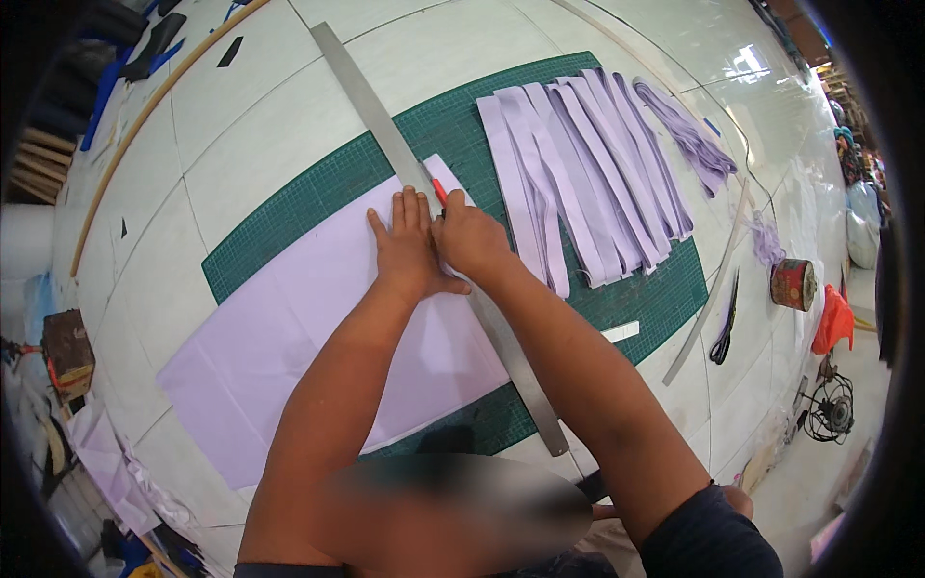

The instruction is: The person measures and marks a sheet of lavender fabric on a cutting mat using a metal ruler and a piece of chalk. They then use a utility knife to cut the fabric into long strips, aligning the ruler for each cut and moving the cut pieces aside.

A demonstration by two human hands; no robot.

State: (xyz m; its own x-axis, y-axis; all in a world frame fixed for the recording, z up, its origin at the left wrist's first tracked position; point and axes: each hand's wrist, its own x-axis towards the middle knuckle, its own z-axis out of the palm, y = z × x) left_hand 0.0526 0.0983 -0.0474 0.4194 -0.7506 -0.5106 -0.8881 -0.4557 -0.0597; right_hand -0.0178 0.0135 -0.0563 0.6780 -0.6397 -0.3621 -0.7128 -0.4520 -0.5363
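Note:
A folded lilac cloth [308, 332] lies over the left part of a green cutting mat [289, 222] on the floor. Across the cloth's right edge runs a long metal ruler [378, 116], slanting from far left to near right. My left hand [409, 246] presses down at the ruler with its fingers stretched. Right beside it, my right hand [472, 236] is closed around a red cutter [439, 193] against the ruler's right edge. The cutter's blade cannot be made out. A narrow lilac margin of cloth shows right of the ruler.
Several lilac cloth strips [588, 173] lie on the mat at right, with a bundle of strips [689, 140] beyond. Further right are black scissors [725, 332], a thin flat strip [708, 299], a red tin [793, 284] and a small fan [829, 409]. A wooden box [69, 354] stands left.

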